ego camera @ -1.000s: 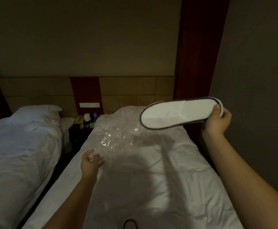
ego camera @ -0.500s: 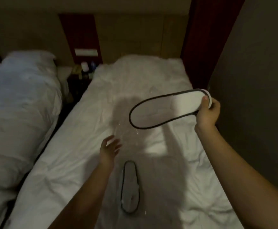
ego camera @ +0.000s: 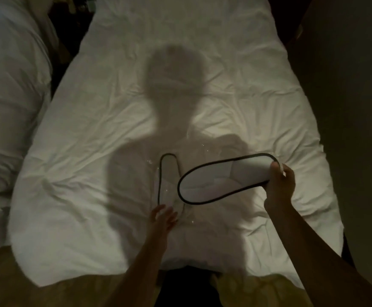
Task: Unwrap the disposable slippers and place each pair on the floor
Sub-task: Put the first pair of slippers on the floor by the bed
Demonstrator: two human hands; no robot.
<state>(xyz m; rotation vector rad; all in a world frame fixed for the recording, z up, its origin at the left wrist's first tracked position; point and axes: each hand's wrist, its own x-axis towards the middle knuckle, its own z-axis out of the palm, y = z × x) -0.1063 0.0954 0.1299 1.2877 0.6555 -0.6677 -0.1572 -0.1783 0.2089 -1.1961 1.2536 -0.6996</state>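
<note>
My right hand (ego camera: 279, 185) grips one end of a white slipper with a dark edge (ego camera: 222, 179), held just above the bed with its flat side up. A second slipper of the same kind (ego camera: 168, 178) lies on the white bed (ego camera: 92, 173), partly under clear plastic wrap (ego camera: 189, 214) that glints in the dim light. My left hand (ego camera: 162, 219) hovers with fingers spread at the near end of that slipper; I cannot tell whether it touches it. My own shadow falls across the bedding around both slippers.
A second white bed (ego camera: 10, 96) stands to the left, with a dark gap (ego camera: 63, 52) between the two. A dark wall (ego camera: 353, 107) runs close along the right side. Tan flooring (ego camera: 47, 291) shows at the foot of the bed.
The view has tilted down from the headboard to the bed's foot. My right hand has lowered the held slipper towards the bedding. My left hand has let go of the wrap and moved to the lying slipper.
</note>
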